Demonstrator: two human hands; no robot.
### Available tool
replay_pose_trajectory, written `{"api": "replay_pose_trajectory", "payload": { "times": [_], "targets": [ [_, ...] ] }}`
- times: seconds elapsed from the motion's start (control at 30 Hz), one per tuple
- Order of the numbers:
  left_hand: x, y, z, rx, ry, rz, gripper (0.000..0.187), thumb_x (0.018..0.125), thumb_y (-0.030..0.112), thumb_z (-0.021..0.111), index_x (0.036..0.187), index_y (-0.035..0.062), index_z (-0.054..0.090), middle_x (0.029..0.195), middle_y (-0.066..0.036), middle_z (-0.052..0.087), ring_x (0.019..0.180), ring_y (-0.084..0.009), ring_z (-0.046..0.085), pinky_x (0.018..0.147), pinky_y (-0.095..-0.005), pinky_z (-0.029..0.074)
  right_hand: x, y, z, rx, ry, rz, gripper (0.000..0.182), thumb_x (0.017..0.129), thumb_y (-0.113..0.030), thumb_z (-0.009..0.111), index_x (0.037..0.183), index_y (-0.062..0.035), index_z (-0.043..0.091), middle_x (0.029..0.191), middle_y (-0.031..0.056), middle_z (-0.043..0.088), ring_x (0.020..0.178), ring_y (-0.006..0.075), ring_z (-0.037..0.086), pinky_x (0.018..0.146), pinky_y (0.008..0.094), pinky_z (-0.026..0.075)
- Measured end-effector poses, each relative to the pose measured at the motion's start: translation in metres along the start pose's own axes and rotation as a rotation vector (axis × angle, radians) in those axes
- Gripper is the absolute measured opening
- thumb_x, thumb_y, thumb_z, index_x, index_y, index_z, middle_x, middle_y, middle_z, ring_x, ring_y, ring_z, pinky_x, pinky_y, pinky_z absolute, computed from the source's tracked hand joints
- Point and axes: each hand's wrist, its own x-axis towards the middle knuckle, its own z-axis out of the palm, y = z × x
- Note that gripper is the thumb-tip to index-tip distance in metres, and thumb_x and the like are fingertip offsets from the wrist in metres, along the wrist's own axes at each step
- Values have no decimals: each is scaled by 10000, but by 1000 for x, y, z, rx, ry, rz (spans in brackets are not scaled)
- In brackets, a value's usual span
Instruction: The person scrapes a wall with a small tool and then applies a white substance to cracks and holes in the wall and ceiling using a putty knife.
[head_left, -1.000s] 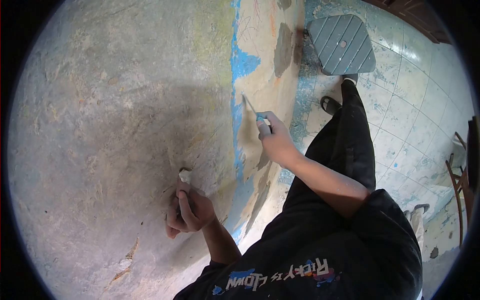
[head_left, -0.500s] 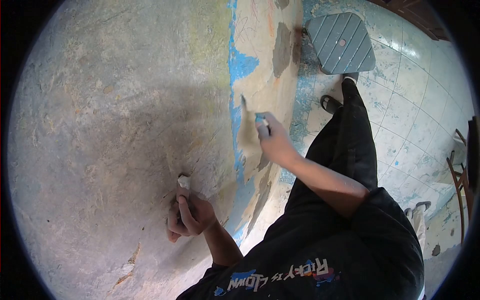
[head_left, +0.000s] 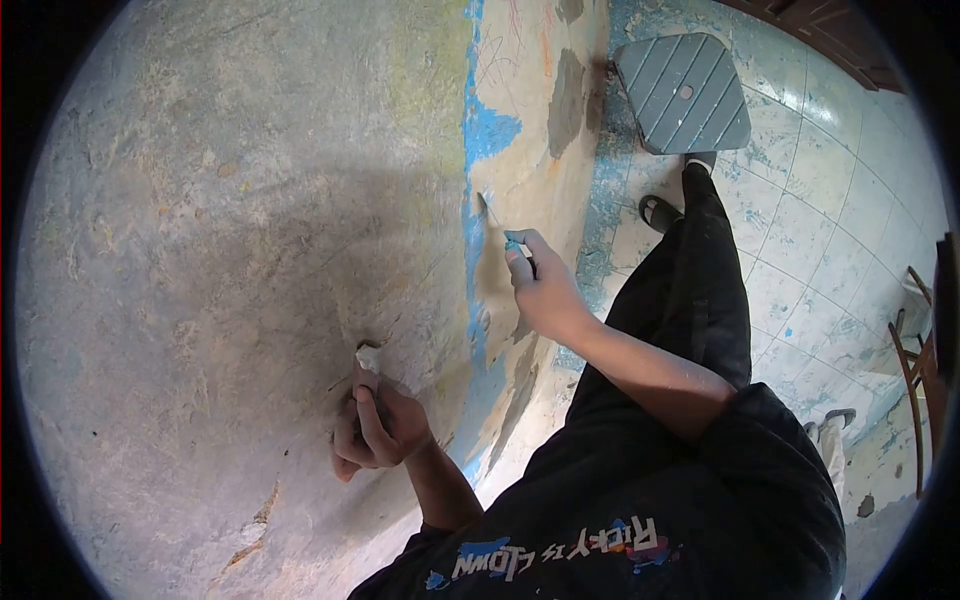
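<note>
My right hand (head_left: 547, 290) is wrapped round the turquoise handle of a scraper (head_left: 487, 208). Its thin blade points up and left, at the edge where a strip of blue paint (head_left: 490, 130) meets the cream paint (head_left: 530, 190) on the wall. Lower left, my left hand (head_left: 385, 425) is closed beside the grey, bare wall (head_left: 200, 300), thumb pressed to the fingers. A pale whitish piece (head_left: 369, 357) shows at its tip, by a small dark mark on the wall; I cannot make out what it is.
A grey plastic stool (head_left: 690, 90) stands on the paint-spattered tiled floor (head_left: 800, 230), close to my feet in dark sandals (head_left: 660, 212). Brown wooden furniture (head_left: 915, 390) is at the right edge. The wall has a crack (head_left: 265, 510) low on the left.
My right hand and the scraper have shifted slightly left, the blade now at the blue paint strip. My left hand stays almost in place.
</note>
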Motion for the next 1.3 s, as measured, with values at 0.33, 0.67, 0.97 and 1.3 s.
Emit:
{"api": "replay_pose_trajectory", "payload": {
  "times": [0.33,0.67,0.97,1.3],
  "targets": [
    [-3,-1,6,-1,17,17,247,764,190,851,992,196,756,929,33,617,881,-168,485,791,-390,277,2,16,8,-55,90,-168,271,1014,-186,506,1257,-66,522,767,251,624,741,446,635,667,468,473],
    [-1,-1,4,-22,21,16,239,774,169,841,994,185,749,924,32,628,878,-150,491,796,-380,271,-6,64,6,-123,63,-447,343,1004,-170,521,1331,-68,507,801,269,621,759,465,643,650,486,483],
    [-1,-2,5,-28,39,25,218,796,167,826,994,186,738,913,26,637,861,-147,502,812,-380,266,4,63,-3,-228,104,-495,361,990,-159,541,1336,-56,545,929,264,654,865,464,644,741,477,510],
    [-2,-1,6,-10,31,22,254,760,167,837,992,201,740,938,18,634,862,-163,507,818,-406,264,10,56,-5,-238,129,-551,374,977,-139,556,1338,-39,555,996,271,657,906,455,646,781,467,518]
  ]
}}
